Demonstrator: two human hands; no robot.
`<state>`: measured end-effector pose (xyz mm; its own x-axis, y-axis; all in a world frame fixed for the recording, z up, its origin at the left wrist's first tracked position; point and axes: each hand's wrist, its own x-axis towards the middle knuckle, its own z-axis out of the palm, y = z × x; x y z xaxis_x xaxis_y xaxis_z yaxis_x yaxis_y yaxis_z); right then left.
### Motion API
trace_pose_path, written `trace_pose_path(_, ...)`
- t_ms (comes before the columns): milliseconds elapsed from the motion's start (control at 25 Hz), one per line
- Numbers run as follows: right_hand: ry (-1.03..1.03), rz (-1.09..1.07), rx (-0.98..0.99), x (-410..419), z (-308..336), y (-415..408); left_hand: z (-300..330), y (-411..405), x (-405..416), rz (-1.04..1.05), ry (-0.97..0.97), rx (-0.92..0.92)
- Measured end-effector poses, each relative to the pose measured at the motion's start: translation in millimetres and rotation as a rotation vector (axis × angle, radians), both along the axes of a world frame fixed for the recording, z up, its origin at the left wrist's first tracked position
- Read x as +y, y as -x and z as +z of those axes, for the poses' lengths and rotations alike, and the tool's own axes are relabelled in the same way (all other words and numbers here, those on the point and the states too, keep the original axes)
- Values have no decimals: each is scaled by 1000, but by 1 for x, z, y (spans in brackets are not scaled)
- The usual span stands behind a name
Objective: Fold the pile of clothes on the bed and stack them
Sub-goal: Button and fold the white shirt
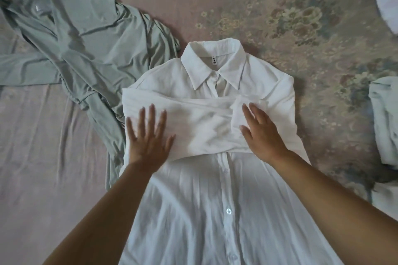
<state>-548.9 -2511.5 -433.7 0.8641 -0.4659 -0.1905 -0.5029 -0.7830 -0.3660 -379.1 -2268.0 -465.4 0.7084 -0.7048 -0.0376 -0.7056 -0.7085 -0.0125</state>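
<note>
Both hands lie flat, fingers straight and spread, on a white shirt [215,200] laid front-up on the bed [43,135]. The left hand [148,137] presses the left end of the sleeves folded across the shirt's chest; the right hand [261,133] presses their right end, where a cuff [247,109] lies. Neither hand grips the cloth. The shirt's hem runs out of view at the bottom edge. Both forearms reach in from below, angled toward the collar [213,64]. Left of the shirt, touching its edge, lies a crumpled green garment [86,49]; right of the shirt, well apart, pale cloth [385,122] is cut off by the edge.
</note>
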Motion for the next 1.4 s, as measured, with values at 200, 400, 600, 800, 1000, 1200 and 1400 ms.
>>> trace_pose_path(200, 79, 173, 456, -8, -29, 11, -31, 4, -10, -148, -23, 99)
trace_pose_path(400, 199, 192, 318, -10, -36, 14, -33, 1, 0, -146, 18, 73)
trace_pose_path(600, 240, 222, 360, -16, -48, 12, -37, -3, -2, -132, -52, 87)
trace_pose_path(800, 224, 189, 206, -6, -45, 6, -31, -16, 11, -79, -40, 122)
trace_pose_path(1000, 200, 217, -29, 5, -33, 2, -29, -19, 22, -11, -17, 100)
trace_pose_path(1200, 266, 379, 146, 18, -48, 14, -29, -27, 35, 17, 15, 119)
trace_pose_path(1400, 212, 306, 260, 29, -39, 9, -17, -28, 35, -10, -44, 64)
